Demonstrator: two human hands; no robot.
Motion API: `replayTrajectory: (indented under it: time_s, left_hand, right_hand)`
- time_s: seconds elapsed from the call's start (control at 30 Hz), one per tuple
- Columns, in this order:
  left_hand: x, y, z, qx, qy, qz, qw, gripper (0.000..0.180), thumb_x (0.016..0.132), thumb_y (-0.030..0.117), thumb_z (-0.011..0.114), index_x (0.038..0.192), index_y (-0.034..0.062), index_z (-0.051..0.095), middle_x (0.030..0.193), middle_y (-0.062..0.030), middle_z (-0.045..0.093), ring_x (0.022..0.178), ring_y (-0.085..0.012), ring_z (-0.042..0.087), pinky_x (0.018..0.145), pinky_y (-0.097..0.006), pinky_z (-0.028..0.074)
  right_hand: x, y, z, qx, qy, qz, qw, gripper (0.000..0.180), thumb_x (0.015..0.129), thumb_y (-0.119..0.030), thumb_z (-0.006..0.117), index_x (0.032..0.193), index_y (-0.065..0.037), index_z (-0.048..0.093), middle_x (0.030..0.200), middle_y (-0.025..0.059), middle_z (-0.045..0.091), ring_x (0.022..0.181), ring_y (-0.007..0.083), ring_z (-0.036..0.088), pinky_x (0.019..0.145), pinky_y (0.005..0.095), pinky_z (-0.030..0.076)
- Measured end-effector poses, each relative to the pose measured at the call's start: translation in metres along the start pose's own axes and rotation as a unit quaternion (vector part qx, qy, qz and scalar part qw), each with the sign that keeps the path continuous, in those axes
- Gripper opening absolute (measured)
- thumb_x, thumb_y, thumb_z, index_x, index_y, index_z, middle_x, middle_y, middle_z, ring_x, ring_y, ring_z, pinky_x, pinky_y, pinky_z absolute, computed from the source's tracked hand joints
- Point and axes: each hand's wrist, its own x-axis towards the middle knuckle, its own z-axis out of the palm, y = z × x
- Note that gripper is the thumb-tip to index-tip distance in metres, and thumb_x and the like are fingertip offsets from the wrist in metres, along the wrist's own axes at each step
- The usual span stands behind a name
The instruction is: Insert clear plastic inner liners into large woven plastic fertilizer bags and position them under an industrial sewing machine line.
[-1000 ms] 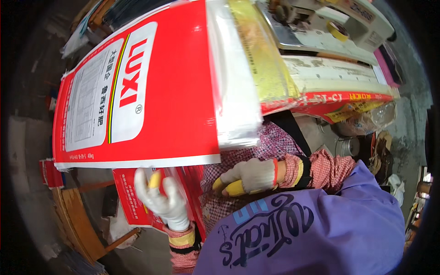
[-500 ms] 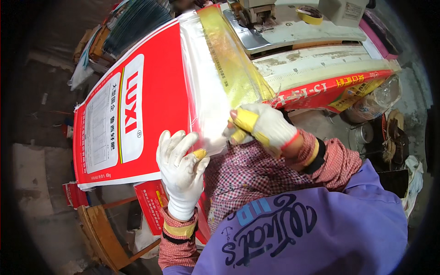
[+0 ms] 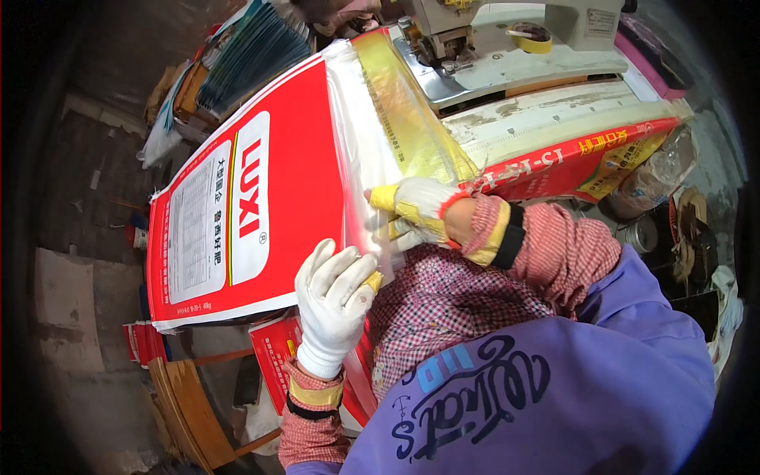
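A red and white printed woven sack (image 3: 305, 142) lies flat in front of me, slanting to the left. Clear plastic film (image 3: 385, 255) shows along its right-hand edge. My left hand (image 3: 334, 305), in a white glove with yellow tape on a fingertip, has its fingers bent around the near corner of the film. Higher and to the right, my right hand (image 3: 416, 210), gloved with yellow tape on the thumb and fingers, pinches the film's edge. Beyond it lies a translucent yellow printed panel (image 3: 408, 115). The right fingertips are partly hidden.
A sewing machine (image 3: 443, 43) stands at the far right, with a yellow tape roll (image 3: 530, 38) on its bed. Red printed sacking (image 3: 546, 174) covers the table's front. Dark folded sheets (image 3: 253, 63) are stacked at the far left; a wooden stool (image 3: 194, 404) stands near left.
My right hand has moved left along the film, closer to my left hand. The sack and my left hand appear shifted slightly right and down in view.
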Motion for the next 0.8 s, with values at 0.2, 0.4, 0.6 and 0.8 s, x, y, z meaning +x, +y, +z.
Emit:
replayTrajectory:
  time_s: [0.2, 0.4, 0.6, 0.8]
  left_hand:
    - [-0.009, -0.007, 0.003, -0.3, 0.027, -0.309, 0.902, 0.02, 0.071, 0.003, 0.062, 0.09, 0.0037, 0.058, 0.094, -0.0068, 0.061, 0.085, -0.0221, 0.057, 0.081, -0.034, 0.046]
    - [0.02, -0.032, 0.012, -0.409, 0.08, -0.51, 0.753, 0.022, 0.082, 0.016, 0.064, 0.093, -0.0025, 0.058, 0.083, -0.0023, 0.06, 0.074, -0.0059, 0.053, 0.067, -0.02, 0.044]
    - [0.006, -0.075, -0.032, -0.574, 0.319, -0.429, 0.621, 0.011, 0.088, 0.011, 0.055, 0.081, 0.0031, 0.056, 0.073, -0.0012, 0.055, 0.063, -0.0068, 0.049, 0.059, -0.021, 0.041]
    - [0.005, -0.064, -0.046, -0.451, 0.275, -0.455, 0.717, 0.008, 0.086, 0.009, 0.058, 0.083, 0.0031, 0.055, 0.073, -0.0001, 0.055, 0.062, -0.0051, 0.048, 0.057, -0.018, 0.038]
  right_hand:
    - [0.03, -0.001, 0.001, -0.243, -0.017, -0.125, 0.962, 0.031, 0.084, -0.032, 0.056, 0.089, -0.002, 0.062, 0.076, 0.0111, 0.063, 0.062, 0.0202, 0.062, 0.048, 0.0312, 0.047]
    - [0.022, -0.02, 0.043, -0.622, 0.015, -0.451, 0.64, 0.048, 0.077, -0.051, 0.055, 0.093, -0.007, 0.064, 0.081, 0.0142, 0.064, 0.077, 0.0293, 0.062, 0.068, 0.0361, 0.049]
    - [0.0, -0.036, 0.036, -0.784, 0.081, -0.203, 0.581, 0.035, 0.073, -0.035, 0.067, 0.09, -0.005, 0.06, 0.087, 0.0148, 0.063, 0.081, 0.031, 0.062, 0.066, 0.0388, 0.05]
    - [0.021, 0.004, 0.083, -0.771, -0.079, -0.442, 0.452, 0.029, 0.073, -0.018, 0.056, 0.097, -0.002, 0.059, 0.082, 0.0154, 0.062, 0.074, 0.0331, 0.061, 0.069, 0.0396, 0.05]
